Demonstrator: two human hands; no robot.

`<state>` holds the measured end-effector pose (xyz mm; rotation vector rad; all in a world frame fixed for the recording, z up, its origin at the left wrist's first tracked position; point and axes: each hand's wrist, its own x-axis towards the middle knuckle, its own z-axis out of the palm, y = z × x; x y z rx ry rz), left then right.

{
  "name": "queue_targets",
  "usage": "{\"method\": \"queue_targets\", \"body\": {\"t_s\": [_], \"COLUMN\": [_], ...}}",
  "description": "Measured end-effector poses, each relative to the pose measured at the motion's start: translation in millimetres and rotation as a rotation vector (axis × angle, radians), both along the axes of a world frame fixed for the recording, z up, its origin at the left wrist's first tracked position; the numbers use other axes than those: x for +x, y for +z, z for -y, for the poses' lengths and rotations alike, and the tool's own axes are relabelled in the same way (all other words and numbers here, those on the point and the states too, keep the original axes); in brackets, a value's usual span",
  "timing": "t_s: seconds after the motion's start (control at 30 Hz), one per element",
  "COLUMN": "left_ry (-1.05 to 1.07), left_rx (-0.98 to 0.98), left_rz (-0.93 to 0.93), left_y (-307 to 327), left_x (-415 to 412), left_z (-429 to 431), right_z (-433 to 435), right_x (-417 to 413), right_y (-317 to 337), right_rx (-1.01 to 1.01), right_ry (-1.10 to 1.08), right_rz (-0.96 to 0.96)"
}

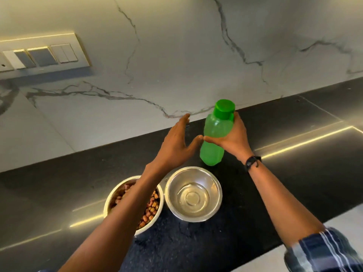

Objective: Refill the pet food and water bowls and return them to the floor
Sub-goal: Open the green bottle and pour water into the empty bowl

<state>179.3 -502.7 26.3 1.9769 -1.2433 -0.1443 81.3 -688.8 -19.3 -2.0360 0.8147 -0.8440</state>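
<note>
A green plastic bottle (214, 142) with a closed green cap stands upright on the black counter (294, 173). My right hand (233, 136) is wrapped around its upper body from the right. Just left of the bottle, my left hand (178, 142) is open with fingers spread, its thumb tip near my right thumb. Nearer to me stand two steel bowls side by side. The right bowl (193, 194) holds a little clear water. The left bowl (151, 209) holds brown kibble and is partly hidden by my left forearm.
A marble-patterned wall (176, 55) rises directly behind the counter. A switch plate (43, 54) is set in it at the upper left. The counter's front edge (306, 222) runs at the lower right, with pale floor below it.
</note>
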Motion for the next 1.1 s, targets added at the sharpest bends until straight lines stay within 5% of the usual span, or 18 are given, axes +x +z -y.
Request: {"method": "queue_targets", "body": {"t_s": [0.3,0.67,0.8,0.97,1.1], "left_ry": [-0.266,-0.567,-0.268,-0.225,0.141], "left_rx": [-0.031,0.102,-0.054,-0.040,-0.258], "left_rz": [-0.009,-0.086,0.086,-0.155,-0.127], "left_y": [8,25,10,18,17], "left_x": [-66,-80,-98,-95,-75], "left_z": [49,105,102,89,69], "right_z": [-12,-16,-25,-29,-33], "right_x": [-106,-113,-112,-112,-112], "right_y": [-7,-17,-30,-37,-38], "right_rx": [0.079,0.208,0.229,0.231,0.198], "right_ry": [0.013,0.230,0.171,0.132,0.079], "right_rz": [-0.047,0.047,0.118,0.161,0.164]}}
